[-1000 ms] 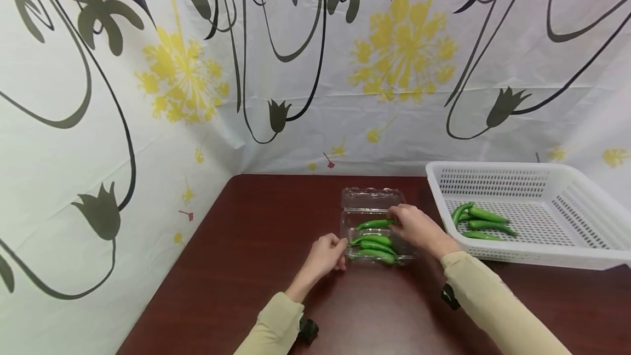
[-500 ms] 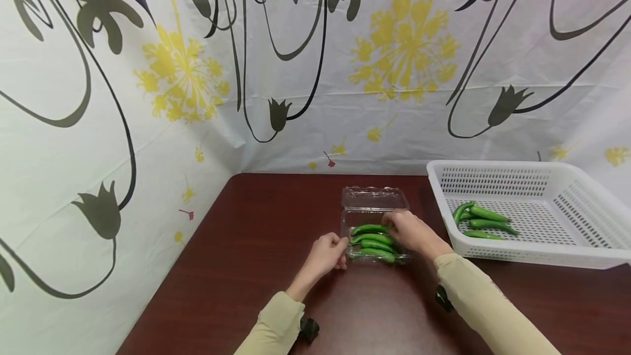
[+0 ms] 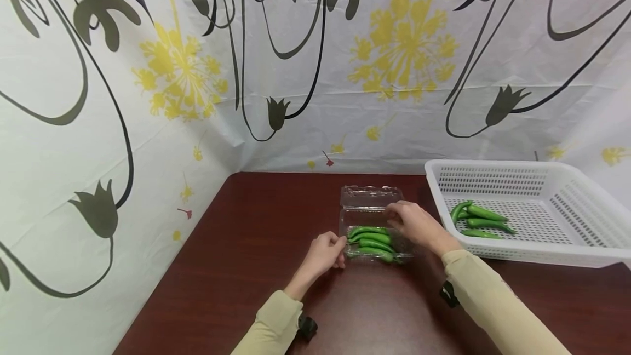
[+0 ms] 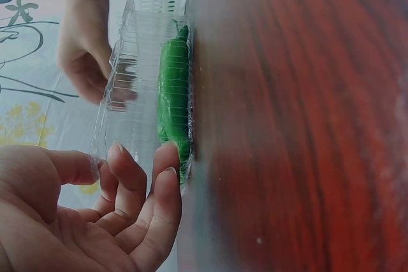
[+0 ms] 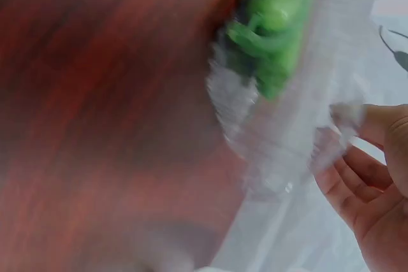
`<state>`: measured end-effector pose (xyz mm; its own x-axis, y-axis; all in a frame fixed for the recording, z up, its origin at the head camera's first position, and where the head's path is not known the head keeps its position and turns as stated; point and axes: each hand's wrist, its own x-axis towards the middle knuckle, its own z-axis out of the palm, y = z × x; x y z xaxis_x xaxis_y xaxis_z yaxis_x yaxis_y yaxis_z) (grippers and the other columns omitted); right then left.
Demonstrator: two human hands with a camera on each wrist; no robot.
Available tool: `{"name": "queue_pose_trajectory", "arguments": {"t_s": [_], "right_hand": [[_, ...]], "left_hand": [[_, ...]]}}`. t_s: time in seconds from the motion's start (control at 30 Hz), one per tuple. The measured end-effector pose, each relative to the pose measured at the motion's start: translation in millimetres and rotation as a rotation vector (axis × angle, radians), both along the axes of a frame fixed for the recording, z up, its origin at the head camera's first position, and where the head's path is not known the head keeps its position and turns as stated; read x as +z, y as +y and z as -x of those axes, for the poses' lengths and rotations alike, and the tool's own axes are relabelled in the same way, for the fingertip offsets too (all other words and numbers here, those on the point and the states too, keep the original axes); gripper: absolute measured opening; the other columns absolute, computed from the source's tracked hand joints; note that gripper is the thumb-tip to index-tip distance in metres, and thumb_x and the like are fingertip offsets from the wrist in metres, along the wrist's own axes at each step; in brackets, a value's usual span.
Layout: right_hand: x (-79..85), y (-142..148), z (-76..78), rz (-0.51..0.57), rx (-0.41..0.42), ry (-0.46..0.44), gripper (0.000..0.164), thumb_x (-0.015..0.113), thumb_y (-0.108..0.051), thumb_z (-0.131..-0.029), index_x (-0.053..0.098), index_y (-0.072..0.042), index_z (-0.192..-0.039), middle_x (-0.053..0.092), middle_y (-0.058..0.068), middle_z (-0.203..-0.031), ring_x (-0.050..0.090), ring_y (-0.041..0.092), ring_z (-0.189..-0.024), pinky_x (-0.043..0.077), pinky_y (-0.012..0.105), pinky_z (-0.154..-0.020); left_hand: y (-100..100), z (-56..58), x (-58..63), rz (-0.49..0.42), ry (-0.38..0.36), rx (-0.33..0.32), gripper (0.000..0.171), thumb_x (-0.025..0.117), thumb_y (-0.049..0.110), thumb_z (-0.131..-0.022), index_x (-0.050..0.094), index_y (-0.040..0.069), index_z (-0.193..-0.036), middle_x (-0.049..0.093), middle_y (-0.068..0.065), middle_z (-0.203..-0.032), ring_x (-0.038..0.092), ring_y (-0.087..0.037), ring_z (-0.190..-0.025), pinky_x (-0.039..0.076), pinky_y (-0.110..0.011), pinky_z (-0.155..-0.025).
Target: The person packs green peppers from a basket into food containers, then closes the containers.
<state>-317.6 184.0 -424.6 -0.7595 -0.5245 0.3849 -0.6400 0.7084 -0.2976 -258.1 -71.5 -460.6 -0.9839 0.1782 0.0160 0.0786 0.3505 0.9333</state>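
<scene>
The left hand (image 3: pixel 322 253) pinches the left edge of a clear plastic box (image 3: pixel 362 217) between thumb and bent fingers, near its near corner, which probably steadies it, since such thin plastic would slide easily. The right hand (image 3: pixel 415 225) reaches over the box's right side with its fingers loosely bent and no pepper seen in them, so its grip looks released; the right wrist view is blurred, and whether the fingertips touch the plastic I cannot tell. The green peppers (image 3: pixel 376 244) lie inside the box, just right of the left hand's pinch and below and nearer than the right fingertips. They lie lengthwise from left to right, side by side, probably because that way they fit the box snugly. The lid (image 3: pixel 368 198) lies open on the far side, leaving the top free for a hand. Farther right, a white basket (image 3: pixel 537 253) holds more peppers (image 3: pixel 485 223) at its left end, the side closest to the box, presumably within easy reach of the right hand. Both containers sit on a dark red table (image 3: pixel 271 223).
</scene>
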Motion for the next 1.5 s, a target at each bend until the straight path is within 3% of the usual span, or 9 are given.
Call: {"name": "queue_pose_trajectory", "arguments": {"t_s": [0.33,0.6,0.9,1.03,1.3,1.5], "right_hand": [[25.0,30.2,-1.6,0.024,-0.009,0.095,0.017,0.074,0.008,-0.084,0.071,0.001,-0.099,0.069,0.011,-0.09,0.066,0.027,-0.082,0.056,0.044,-0.073],[41.1,66.8,-3.5,0.027,-0.036,0.108,0.016,0.074,0.007,-0.085,0.07,0.002,-0.1,0.07,0.014,-0.093,0.066,0.027,-0.079,0.056,0.042,-0.068],[41.0,100.6,-5.2,-0.014,-0.065,0.168,0.016,0.076,0.006,-0.083,0.07,0.003,-0.097,0.068,0.009,-0.084,0.065,0.022,-0.071,0.056,0.04,-0.062],[39.1,114.4,-6.3,-0.039,-0.088,0.119,0.015,0.075,0.004,-0.084,0.071,0.003,-0.099,0.069,0.005,-0.082,0.065,0.02,-0.07,0.056,0.039,-0.062],[36.5,138.1,-6.8,-0.068,-0.116,0.017,0.019,0.077,0.004,-0.083,0.07,0.004,-0.101,0.072,0.014,-0.09,0.066,0.022,-0.073,0.056,0.041,-0.065],[31.0,158.0,-4.0,-0.105,-0.158,-0.143,0.021,0.078,-0.003,-0.085,0.07,0.006,-0.103,0.069,0.01,-0.088,0.067,0.026,-0.076,0.057,0.045,-0.067]], "left_hand": [[-0.5,0.8,-2.5,0.005,-0.002,0.002,0.024,0.057,0.018,-0.104,0.061,-0.001,-0.089,0.063,-0.007,-0.061,0.071,-0.025,-0.059,0.06,-0.038,-0.057],[-0.6,-0.5,1.2,0.007,0.009,-0.004,0.026,0.057,0.02,-0.104,0.061,-0.001,-0.09,0.063,-0.007,-0.062,0.071,-0.025,-0.059,0.06,-0.038,-0.057],[-0.8,-0.7,0.1,0.005,0.014,0.0,0.025,0.058,0.019,-0.103,0.061,0.0,-0.088,0.063,-0.007,-0.061,0.071,-0.025,-0.059,0.059,-0.036,-0.056],[-0.5,-0.8,-0.9,0.007,0.013,0.003,0.025,0.058,0.02,-0.103,0.061,0.0,-0.088,0.063,-0.007,-0.062,0.071,-0.026,-0.059,0.059,-0.036,-0.056],[-0.6,-2.0,0.2,0.0,-0.004,0.0,0.025,0.058,0.02,-0.104,0.06,0.0,-0.089,0.063,-0.009,-0.063,0.071,-0.027,-0.06,0.06,-0.039,-0.058],[-0.2,-2.1,0.3,0.002,-0.004,0.002,0.025,0.057,0.021,-0.104,0.06,0.001,-0.088,0.062,-0.006,-0.062,0.071,-0.024,-0.059,0.06,-0.037,-0.057]]}}
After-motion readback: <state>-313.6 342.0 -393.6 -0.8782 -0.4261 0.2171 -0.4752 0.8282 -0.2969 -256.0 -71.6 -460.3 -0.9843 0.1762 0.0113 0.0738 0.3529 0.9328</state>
